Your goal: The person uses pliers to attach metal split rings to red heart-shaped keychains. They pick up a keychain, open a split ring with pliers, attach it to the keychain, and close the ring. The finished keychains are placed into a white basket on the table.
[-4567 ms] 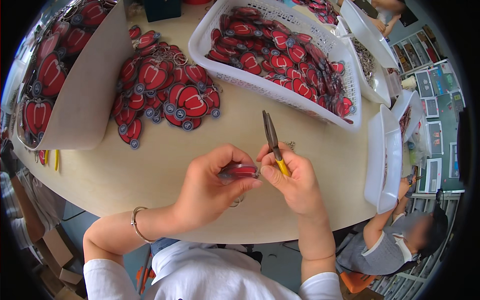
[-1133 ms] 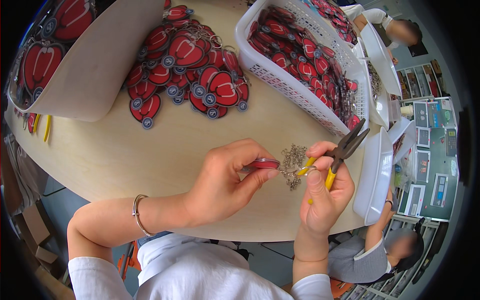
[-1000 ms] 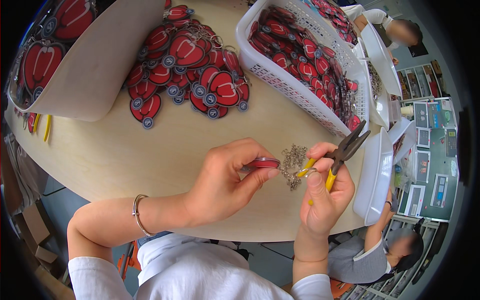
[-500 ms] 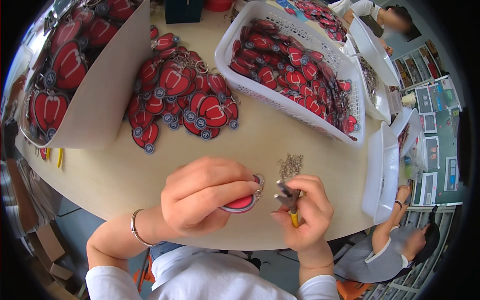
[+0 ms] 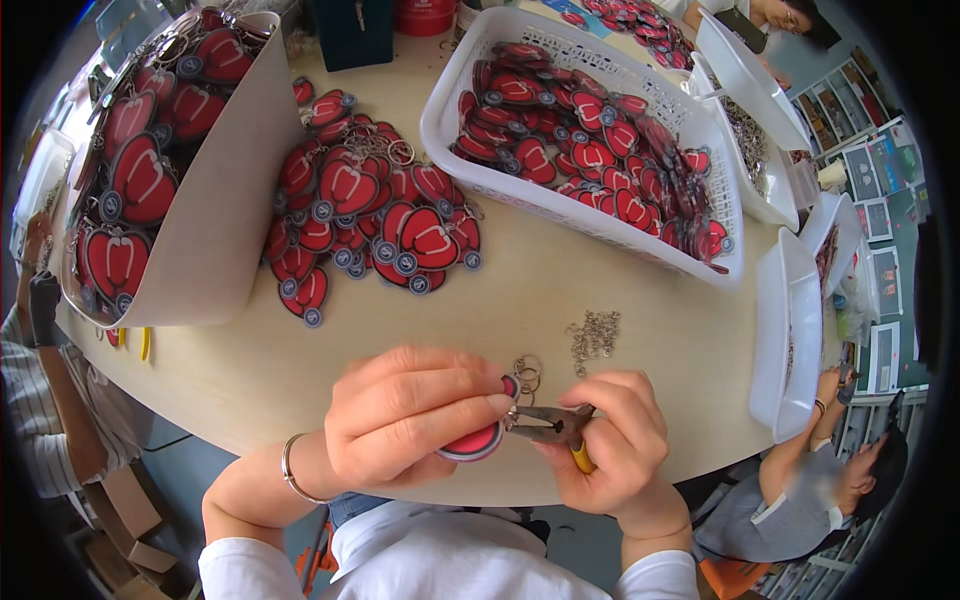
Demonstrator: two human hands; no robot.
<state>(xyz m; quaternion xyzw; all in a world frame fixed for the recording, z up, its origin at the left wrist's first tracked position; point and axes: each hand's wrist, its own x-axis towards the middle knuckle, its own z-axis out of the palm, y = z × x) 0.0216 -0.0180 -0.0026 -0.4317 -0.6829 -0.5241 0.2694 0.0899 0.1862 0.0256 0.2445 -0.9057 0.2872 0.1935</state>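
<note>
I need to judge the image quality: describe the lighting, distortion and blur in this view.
Head view: even, soft light with faint shadows; strong fisheye bending of the table edge and white basket; black corners; left hand, right hand and pliers sharp; a co-worker's face blurred.

Glossy red charms [image 5: 372,220] on a smooth, matt tabletop [image 5: 520,290], dull metal pliers [image 5: 548,424], shiny small metal rings [image 5: 594,334], a perforated white plastic basket [image 5: 470,75].
</note>
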